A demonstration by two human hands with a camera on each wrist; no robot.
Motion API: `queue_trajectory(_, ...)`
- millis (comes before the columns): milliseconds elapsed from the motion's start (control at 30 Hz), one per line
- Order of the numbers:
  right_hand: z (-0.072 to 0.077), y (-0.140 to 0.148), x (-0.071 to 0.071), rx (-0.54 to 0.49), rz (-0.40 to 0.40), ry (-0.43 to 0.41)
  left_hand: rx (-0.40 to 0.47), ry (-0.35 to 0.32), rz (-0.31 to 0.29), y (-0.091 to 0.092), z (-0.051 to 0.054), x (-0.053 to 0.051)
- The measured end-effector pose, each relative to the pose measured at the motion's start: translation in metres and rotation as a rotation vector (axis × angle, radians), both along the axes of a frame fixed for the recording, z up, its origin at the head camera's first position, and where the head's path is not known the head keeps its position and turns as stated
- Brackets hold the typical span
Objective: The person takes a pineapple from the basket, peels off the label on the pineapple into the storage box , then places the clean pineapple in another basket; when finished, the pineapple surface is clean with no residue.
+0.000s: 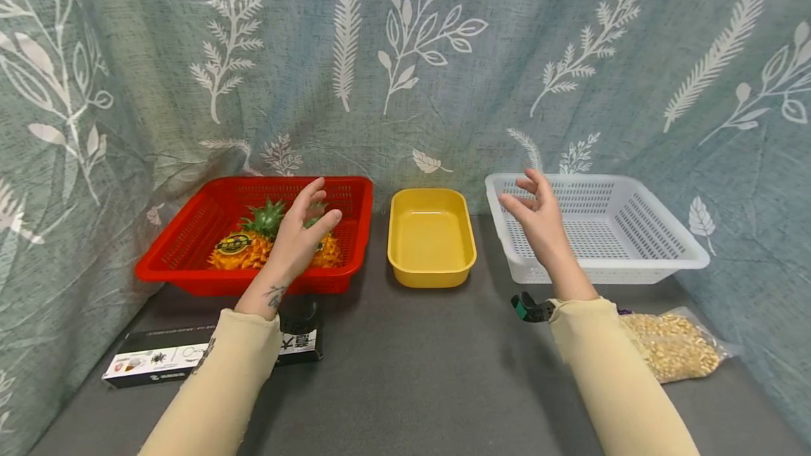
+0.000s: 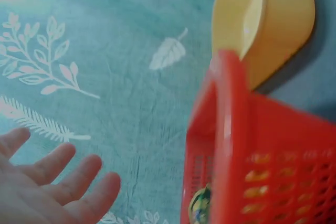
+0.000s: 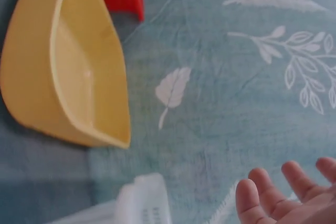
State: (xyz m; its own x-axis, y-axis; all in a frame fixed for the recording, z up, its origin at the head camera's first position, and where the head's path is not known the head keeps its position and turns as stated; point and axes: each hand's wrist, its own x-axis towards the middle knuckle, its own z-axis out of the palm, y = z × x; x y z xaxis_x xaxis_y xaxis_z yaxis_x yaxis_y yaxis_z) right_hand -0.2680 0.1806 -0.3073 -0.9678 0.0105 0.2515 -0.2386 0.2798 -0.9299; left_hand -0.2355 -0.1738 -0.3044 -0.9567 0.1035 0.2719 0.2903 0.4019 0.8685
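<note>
My left hand (image 1: pixel 296 236) hovers above the red basket (image 1: pixel 253 280), fingers loosely extended and holding nothing. Inside that basket lie orange pineapples (image 1: pixel 243 250) with green tops, partly hidden by the hand; one carries a dark label. On the other side, my right hand (image 1: pixel 541 220) is held over the left end of the white basket (image 1: pixel 665 259), thumb apart from the relaxed fingers. No contents show in the white basket. Both wrist views show the fingers (image 2: pixel 79 182) spread with nothing in them.
Between the baskets stands a yellow tub (image 1: pixel 432 279). A long black-and-white box (image 1: pixel 165 357) lies under the left forearm. A clear bag of yellow grains (image 1: pixel 678 343) rests beside the right sleeve. A patterned curtain (image 1: pixel 443 125) hangs behind the grey table (image 1: pixel 412 371).
</note>
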Motion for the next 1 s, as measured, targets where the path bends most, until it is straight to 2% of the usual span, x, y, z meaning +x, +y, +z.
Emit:
queue_trajectory(200, -0.013, 0.002, 0.018, -0.163, -0.058, 0.005, 0.238, 0.082, 0.027, 0.009, -0.014, 0.020)
queue_trajectory(367, -0.031, 0.002, 0.031, -0.320, -0.121, 0.036, 0.441, 0.082, 0.076, 0.013, -0.028, 0.042)
queue_trajectory(500, -0.041, 0.002, 0.036, -0.402, -0.154, 0.061, 0.567, 0.078, 0.118, 0.013, -0.039, 0.054)
queue_trajectory(633, -0.043, 0.002, 0.035, -0.474, -0.198, 0.097, 0.634, 0.075, 0.137, 0.012, -0.046, 0.057)
queue_trajectory(833, -0.048, 0.002, 0.035, -0.577, -0.286, 0.124, 0.680, 0.049, 0.163, 0.006, -0.054, 0.060)
queue_trajectory(1000, -0.052, 0.006, 0.036, -0.694, -0.395, 0.132, 0.698, 0.031, 0.136, 0.001, -0.058, 0.060)
